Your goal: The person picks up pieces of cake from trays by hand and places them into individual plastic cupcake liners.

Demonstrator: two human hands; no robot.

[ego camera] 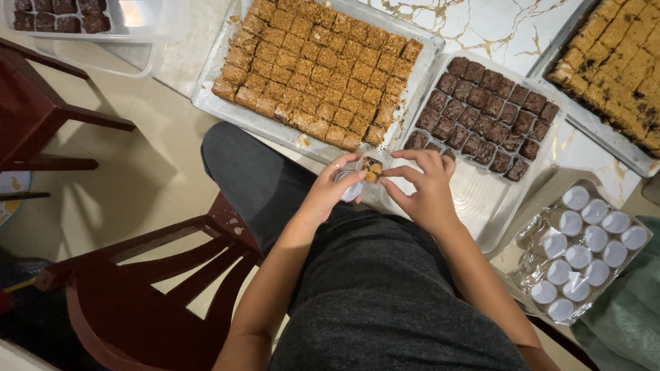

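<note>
White marble with gold veins forms the table (481, 27), seen from above over a pale tiled floor (137, 178). At the far left, a dark red wooden chair (41, 117) is seen, and a second one of the same kind (137, 275) stands lower down, beside the seated person's dark trousers and grey shirt. At the upper left, a clear plastic box (103, 34) with a few dark brown squares in one corner is set on the table edge. Next to it, a large tray (275, 124) is filled with rows of golden-brown cake squares (316, 69). Just below that tray's near edge, a small paper cup (354, 180) with a golden piece of cake (372, 170) in it is held in the left hand (330, 192), whose fingers are curled around it. The right hand (423, 189) is brought up against the same cup, its fingertips pinched at the piece, so both hands meet over the lap at the table's edge. Further right, a clear plastic tray (481, 199) is half filled with dark brown squares (488, 113), its near part bare. At the lower right, a pack of white paper cups (584, 254) lies in clear wrap, and at the upper right corner another tray of golden squares with dark patches (619, 62) is partly in view.
</note>
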